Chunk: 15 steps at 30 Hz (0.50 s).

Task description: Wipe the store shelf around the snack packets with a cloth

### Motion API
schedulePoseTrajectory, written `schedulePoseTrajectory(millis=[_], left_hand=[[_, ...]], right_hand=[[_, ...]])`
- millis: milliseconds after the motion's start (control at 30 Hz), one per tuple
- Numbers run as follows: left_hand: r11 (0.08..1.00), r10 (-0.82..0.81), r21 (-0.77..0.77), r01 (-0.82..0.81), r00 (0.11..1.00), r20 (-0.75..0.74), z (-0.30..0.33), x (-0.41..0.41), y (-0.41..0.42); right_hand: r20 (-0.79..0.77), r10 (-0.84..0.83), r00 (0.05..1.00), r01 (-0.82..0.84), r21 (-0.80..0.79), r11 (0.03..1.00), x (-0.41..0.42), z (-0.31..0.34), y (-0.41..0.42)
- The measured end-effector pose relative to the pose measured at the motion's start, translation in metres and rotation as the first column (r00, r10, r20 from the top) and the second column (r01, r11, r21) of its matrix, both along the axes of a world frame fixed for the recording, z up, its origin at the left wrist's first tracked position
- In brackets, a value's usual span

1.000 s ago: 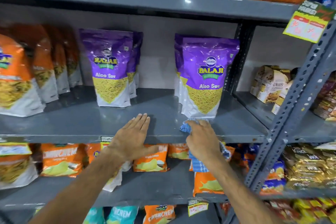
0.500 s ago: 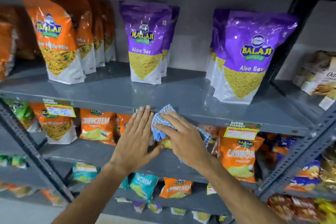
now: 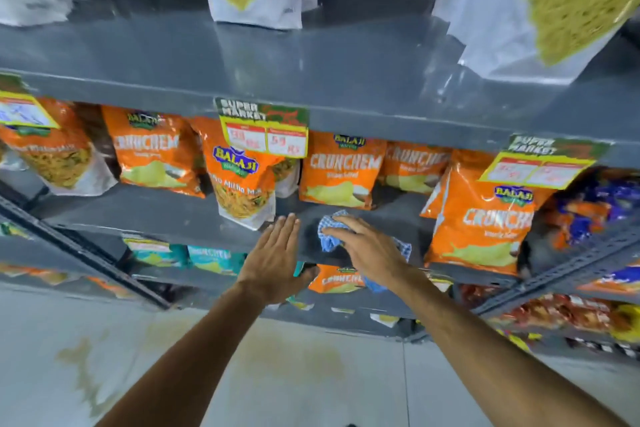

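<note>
Your right hand presses the cloth on the grey shelf's front edge, your left hand flat and empty above a stained floor.

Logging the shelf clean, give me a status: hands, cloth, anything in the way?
Right hand pressing blue checked cloth on grey metal shelf. Left hand open, flat, empty. Orange Crunchem packets flank the gap.
</note>
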<state>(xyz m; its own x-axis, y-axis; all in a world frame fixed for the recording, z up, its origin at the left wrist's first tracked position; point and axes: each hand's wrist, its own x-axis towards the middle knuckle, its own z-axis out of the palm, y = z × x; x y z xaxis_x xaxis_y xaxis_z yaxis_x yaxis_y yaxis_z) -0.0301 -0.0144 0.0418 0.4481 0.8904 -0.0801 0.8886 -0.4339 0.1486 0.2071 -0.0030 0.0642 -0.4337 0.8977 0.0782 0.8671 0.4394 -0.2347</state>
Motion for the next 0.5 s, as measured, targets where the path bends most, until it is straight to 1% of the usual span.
schedulePoseTrajectory(millis=[100,300,333,433,500], left_hand=[[0.999,0.018,-0.051,-0.018,1.0,0.013,-0.03,0.008,0.017],[0.997,0.072,-0.016,-0.072,0.997,-0.027,-0.059,0.017,0.025],[0.997,0.073,-0.014,-0.074,0.997,-0.031,-0.061,0.018,0.024],[0.996,0.084,-0.018,-0.085,0.996,-0.021,-0.061,0.019,0.021],[0.998,0.064,0.01,-0.064,0.998,0.003,-0.056,0.022,0.017]], right_hand=[[0.02,0.009,1.0,-0.009,0.004,1.0,0.002,-0.029,0.018],[0.052,0.03,0.998,-0.031,0.031,0.999,0.007,-0.061,0.034],[0.057,0.03,0.998,-0.032,0.027,0.999,0.009,-0.06,0.032],[0.035,0.057,0.998,-0.06,0.088,0.994,0.014,-0.062,0.026],[-0.01,0.045,0.999,-0.043,0.097,0.994,0.013,-0.054,0.02]])
